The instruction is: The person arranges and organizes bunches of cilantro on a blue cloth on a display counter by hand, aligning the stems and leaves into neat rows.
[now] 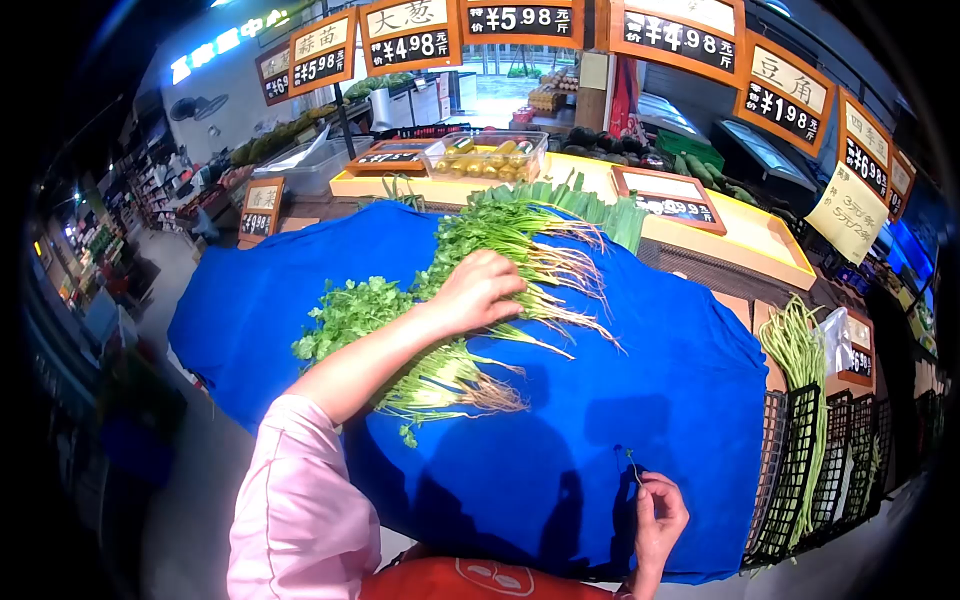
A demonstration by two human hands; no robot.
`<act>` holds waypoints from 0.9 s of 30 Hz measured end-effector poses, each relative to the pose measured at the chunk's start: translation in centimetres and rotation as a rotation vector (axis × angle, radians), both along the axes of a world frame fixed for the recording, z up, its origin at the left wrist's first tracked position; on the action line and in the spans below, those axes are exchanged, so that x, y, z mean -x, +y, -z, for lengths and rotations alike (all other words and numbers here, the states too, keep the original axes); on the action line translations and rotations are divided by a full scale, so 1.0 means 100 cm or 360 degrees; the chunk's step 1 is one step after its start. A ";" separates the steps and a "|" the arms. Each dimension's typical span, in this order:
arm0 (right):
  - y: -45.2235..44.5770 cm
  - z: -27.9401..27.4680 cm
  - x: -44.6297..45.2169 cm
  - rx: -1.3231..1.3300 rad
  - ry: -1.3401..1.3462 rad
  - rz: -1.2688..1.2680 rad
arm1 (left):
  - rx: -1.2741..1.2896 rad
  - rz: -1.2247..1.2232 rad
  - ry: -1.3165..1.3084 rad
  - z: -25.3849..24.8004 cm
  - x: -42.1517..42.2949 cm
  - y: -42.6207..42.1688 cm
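Note:
Bunches of leafy green herbs with pale stems and thin roots (555, 262) lie on a blue cloth (650, 360), roots pointing right. My left hand (482, 290) rests on the middle of the pile with its fingers curled down onto the stems; its fingertips are partly hidden among them. Nearer to me lies a smaller bunch with brownish roots (450, 385). Low at the right, over the cloth's near part, my right hand (660, 515) pinches a single thin green sprig (633, 463) between thumb and fingers.
Behind the cloth stand a yellow-edged tray (720, 248) and a clear plastic box of yellowish produce (487, 157). Price signs (785, 92) hang overhead. Long beans (800, 345) and black crates (790, 470) border the right side. A small price sign (262, 208) stands at the back left.

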State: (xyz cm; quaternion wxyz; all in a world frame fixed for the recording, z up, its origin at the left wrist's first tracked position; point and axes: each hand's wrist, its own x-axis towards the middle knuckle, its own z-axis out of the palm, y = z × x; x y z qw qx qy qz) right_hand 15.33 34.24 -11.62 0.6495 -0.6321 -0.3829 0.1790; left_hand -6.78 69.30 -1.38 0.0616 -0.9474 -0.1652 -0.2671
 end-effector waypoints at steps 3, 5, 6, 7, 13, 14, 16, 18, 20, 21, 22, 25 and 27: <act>0.005 0.001 0.004 0.0016 0.0012 -0.0038 | -0.0075 0.0084 0.0272 0.013 0.009 -0.017; 0.012 0.001 0.007 0.0004 -0.0048 -0.0111 | -0.0164 -0.0087 0.0366 0.019 0.009 -0.028; 0.015 0.002 0.008 -0.0015 -0.0102 -0.0157 | -0.0176 -0.0212 0.0387 0.027 0.009 -0.025; 0.017 0.003 0.009 -0.0032 -0.0157 -0.0202 | -0.0181 -0.0244 0.0305 0.030 0.008 -0.025; 0.017 -0.003 0.011 -0.0048 -0.0048 -0.0233 | -0.0107 -0.0389 0.0289 0.046 -0.005 -0.016; 0.017 -0.004 0.011 -0.0026 -0.0002 -0.0235 | -0.0098 -0.0356 0.0294 0.050 -0.003 -0.018; 0.012 -0.018 0.017 0.0058 -0.0051 -0.0204 | -0.0119 -0.0371 0.0299 0.050 0.000 -0.023; 0.012 -0.021 0.019 0.0103 -0.0064 -0.0186 | -0.0022 -0.0369 0.0211 0.046 0.004 -0.026; 0.013 -0.020 0.021 0.0120 -0.0063 -0.0200 | 0.0113 -0.0345 0.0017 0.039 0.007 -0.025; 0.013 -0.020 0.022 0.0129 -0.0063 -0.0205 | 0.0164 -0.0456 0.0065 0.031 0.007 -0.024; 0.014 -0.020 0.023 0.0110 -0.0064 -0.0224 | 0.0101 -0.0526 0.0010 0.033 0.009 -0.018; 0.015 -0.019 0.024 0.0081 -0.0072 -0.0258 | 0.0380 -0.0806 0.0334 0.032 0.018 -0.012; 0.014 -0.016 0.023 0.0078 -0.0069 -0.0250 | 0.0594 -0.0784 0.0598 0.025 0.027 -0.017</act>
